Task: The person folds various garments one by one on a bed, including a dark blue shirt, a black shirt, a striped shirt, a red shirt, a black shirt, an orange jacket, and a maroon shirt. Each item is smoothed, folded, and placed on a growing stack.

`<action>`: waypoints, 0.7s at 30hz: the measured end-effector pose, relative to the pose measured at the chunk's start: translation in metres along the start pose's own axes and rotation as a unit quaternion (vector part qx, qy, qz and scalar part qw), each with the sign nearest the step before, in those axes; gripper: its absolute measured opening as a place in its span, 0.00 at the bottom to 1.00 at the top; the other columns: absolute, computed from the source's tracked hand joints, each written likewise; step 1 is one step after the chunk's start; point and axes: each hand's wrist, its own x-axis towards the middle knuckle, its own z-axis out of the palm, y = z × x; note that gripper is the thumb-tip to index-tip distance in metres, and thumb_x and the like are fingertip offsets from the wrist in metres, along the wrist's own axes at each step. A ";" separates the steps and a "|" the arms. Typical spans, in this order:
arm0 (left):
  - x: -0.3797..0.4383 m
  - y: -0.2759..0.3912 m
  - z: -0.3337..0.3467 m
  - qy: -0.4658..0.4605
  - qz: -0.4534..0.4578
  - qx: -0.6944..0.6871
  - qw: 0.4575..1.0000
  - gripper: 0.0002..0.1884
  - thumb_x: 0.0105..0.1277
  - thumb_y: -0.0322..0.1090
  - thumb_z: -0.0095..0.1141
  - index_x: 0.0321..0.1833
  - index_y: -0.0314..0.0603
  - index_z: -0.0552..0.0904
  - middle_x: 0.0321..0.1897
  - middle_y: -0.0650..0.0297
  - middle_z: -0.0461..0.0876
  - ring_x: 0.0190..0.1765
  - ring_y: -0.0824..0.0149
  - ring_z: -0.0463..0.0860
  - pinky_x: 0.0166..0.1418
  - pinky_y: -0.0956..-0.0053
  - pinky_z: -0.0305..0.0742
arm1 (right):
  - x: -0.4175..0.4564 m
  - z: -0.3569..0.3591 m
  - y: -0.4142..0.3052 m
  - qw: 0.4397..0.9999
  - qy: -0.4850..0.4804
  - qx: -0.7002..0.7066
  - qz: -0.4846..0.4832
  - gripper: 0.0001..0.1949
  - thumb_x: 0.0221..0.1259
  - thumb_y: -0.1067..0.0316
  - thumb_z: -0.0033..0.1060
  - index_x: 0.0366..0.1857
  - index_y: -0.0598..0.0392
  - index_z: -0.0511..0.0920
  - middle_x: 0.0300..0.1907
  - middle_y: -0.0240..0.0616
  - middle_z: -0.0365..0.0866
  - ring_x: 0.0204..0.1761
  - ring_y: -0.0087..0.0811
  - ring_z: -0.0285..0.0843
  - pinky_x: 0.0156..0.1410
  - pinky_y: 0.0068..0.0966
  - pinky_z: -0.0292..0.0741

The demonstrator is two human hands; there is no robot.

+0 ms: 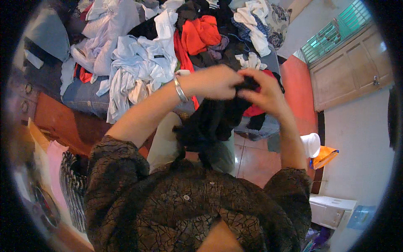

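A black garment (pixel 209 118) hangs from both of my hands in front of my knees. My left hand (pixel 218 82), above a silver bangle (pixel 180 89) on the wrist, grips its upper edge with bent fingers and is slightly blurred. Close by on the right, my right hand (pixel 263 91) pinches the same cloth between thumb and fingers. The garment's shape is hard to make out, as its folds are dark. Past my hands, a red garment (pixel 201 33) and a pale blue shirt (pixel 146 60) lie crumpled on a bed (pixel 85 97).
White clothes (pixel 252 23) and a patterned pillow (pixel 278 26) are heaped at the bed's far right. Right of the bed are a white bucket (pixel 311 145), an orange bag (pixel 326 157) and a wooden door (pixel 349 69). Striped cloth (pixel 74 189) hangs at my left.
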 end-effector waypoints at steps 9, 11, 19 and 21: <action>-0.053 -0.045 -0.088 0.223 -0.133 0.100 0.960 0.16 0.45 0.20 0.49 0.40 0.37 0.76 0.33 0.55 0.80 0.40 0.60 0.79 0.47 0.71 0.71 | 0.029 -0.080 -0.037 0.980 0.106 -0.164 -0.048 0.12 0.50 0.67 0.56 0.39 0.55 0.73 0.25 0.42 0.76 0.26 0.31 0.74 0.33 0.26 0.69; -0.064 -0.054 -0.101 0.184 -0.084 -0.044 0.978 0.12 0.51 0.23 0.50 0.41 0.35 0.76 0.34 0.62 0.79 0.40 0.69 0.76 0.47 0.75 0.69 | 0.026 -0.096 -0.029 0.984 0.030 -0.174 -0.038 0.11 0.51 0.68 0.55 0.39 0.55 0.73 0.26 0.37 0.76 0.29 0.26 0.73 0.35 0.23 0.68; -0.100 -0.033 -0.141 0.076 -0.150 -0.032 0.985 0.14 0.64 0.42 0.49 0.29 0.38 0.70 0.25 0.74 0.65 0.31 0.79 0.63 0.37 0.80 0.62 | -0.020 -0.128 -0.014 0.974 -0.020 0.196 0.115 0.17 0.51 0.66 0.59 0.45 0.57 0.71 0.38 0.27 0.75 0.40 0.18 0.70 0.46 0.17 0.68; -0.113 -0.026 -0.154 0.144 -0.106 -0.074 0.981 0.13 0.64 0.42 0.49 0.29 0.40 0.71 0.25 0.74 0.65 0.31 0.79 0.63 0.37 0.81 0.62 | -0.028 -0.119 -0.008 0.958 -0.174 0.164 0.159 0.23 0.48 0.62 0.64 0.48 0.59 0.70 0.39 0.28 0.75 0.42 0.19 0.70 0.48 0.18 0.69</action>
